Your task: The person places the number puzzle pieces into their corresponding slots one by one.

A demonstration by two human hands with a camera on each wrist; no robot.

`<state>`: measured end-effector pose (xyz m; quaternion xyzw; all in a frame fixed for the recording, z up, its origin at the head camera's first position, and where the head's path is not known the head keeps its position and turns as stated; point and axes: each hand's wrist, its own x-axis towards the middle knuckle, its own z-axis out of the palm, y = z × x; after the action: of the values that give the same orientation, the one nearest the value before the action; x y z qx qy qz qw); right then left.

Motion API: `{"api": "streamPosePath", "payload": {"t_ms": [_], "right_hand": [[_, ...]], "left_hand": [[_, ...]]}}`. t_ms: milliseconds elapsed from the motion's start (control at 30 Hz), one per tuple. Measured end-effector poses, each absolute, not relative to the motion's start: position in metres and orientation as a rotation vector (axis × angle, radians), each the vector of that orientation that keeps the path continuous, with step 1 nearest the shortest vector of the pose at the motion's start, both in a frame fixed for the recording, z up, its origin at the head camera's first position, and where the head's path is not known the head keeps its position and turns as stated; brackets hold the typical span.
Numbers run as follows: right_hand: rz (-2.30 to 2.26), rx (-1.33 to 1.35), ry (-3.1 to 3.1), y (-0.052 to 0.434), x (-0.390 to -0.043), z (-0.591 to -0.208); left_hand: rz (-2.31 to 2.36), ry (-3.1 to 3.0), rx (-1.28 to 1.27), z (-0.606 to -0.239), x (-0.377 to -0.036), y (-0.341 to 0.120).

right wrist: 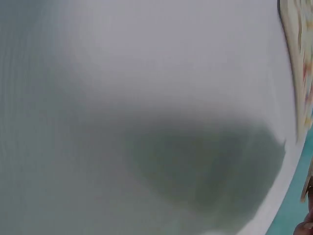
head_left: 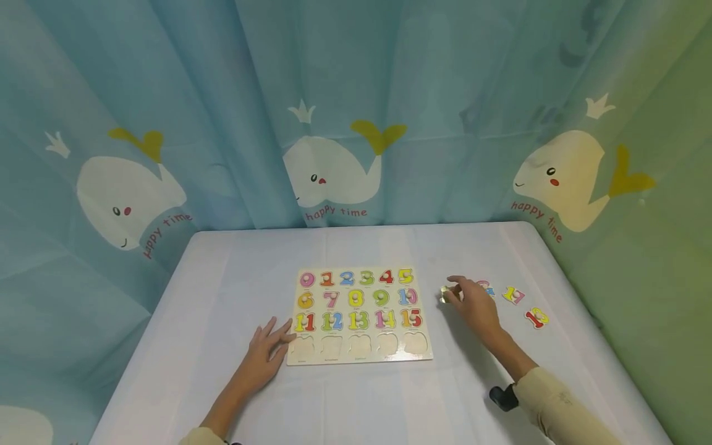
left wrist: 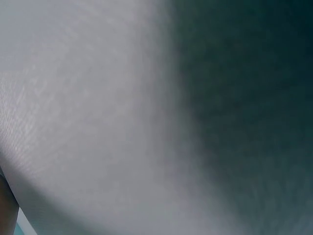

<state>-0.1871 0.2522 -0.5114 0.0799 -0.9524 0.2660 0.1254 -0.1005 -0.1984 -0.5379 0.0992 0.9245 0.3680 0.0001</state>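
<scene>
My right hand [head_left: 477, 309] pinches a small yellowish puzzle piece [head_left: 444, 295] between thumb and fingers, just right of the number puzzle board [head_left: 360, 357]. In the right wrist view the piece [right wrist: 307, 183] shows edge-on at the right border, beside the fingertips. My left hand [head_left: 265, 354] lies with spread fingers at the board's lower left edge, fingertips on its rim. Knobbed number pieces from 0 to 15 fill the upper three rows; the bottom row is bare number-shaped recesses. The left wrist view shows mostly blurred white cloth and shadow.
On the white-covered table [head_left: 222, 296], to the right, lie a yellow-and-pink number piece [head_left: 513, 295], a red-and-yellow one [head_left: 536, 317] and a red-and-blue one [head_left: 487, 287] partly behind my right hand. A blue curtain [head_left: 434, 154] with whales hangs behind the table.
</scene>
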Motion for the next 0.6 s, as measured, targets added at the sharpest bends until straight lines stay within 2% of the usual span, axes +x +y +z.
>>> {"api": "streamPosePath", "payload": {"t_ms": [233,600], "right_hand": [[0.769,0.320,-2.826,0.206,-0.171,-0.505],[0.797,0.594,-2.762,0.137,-0.149,-0.498]], "left_hand": [[1.165,2.921,0.324,-0.537,-0.100,-0.198],[1.168,2.928,0.279,-0.538,-0.099,-0.196]]}}
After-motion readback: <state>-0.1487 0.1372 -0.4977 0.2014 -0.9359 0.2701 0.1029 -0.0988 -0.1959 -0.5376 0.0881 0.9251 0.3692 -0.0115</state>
